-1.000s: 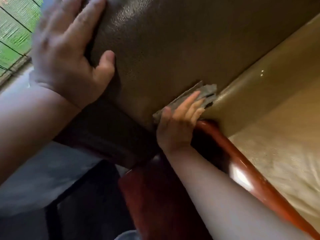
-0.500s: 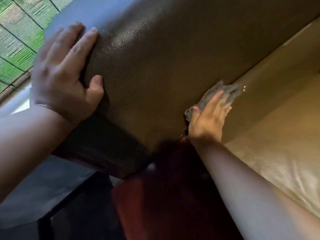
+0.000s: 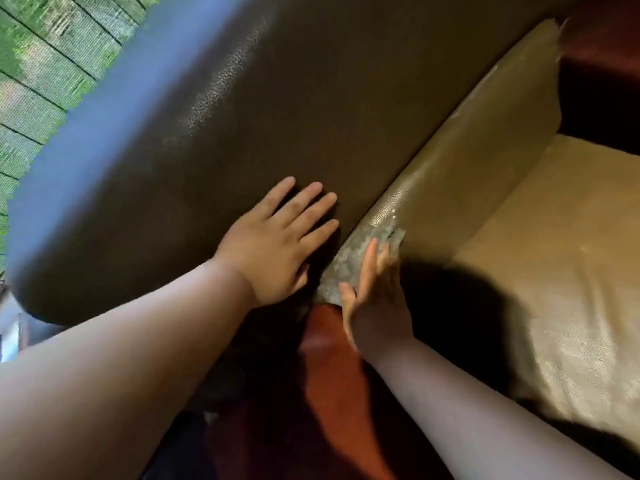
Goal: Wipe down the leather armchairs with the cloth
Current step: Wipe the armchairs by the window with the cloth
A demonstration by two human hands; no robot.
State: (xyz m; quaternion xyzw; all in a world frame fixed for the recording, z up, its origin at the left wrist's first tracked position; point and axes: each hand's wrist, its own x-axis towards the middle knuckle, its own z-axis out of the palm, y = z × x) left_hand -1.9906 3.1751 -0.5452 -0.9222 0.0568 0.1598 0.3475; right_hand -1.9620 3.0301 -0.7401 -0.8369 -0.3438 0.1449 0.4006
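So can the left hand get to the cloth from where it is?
Probably yes. The left hand lies flat on the dark armchair back, right beside the grey cloth. Nothing sits between them, though the right hand already presses on the cloth.

Top left you see a green mesh screen (image 3: 45, 46) w/ dark lines across it. A small pale, blurry bit (image 3: 8, 332) shows at the left edge; can't tell what.

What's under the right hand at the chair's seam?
The grey cloth lies under the right hand, pressed by straight fingers against the armchair leather beside the seam. The leather beneath cloth and palm is covered.
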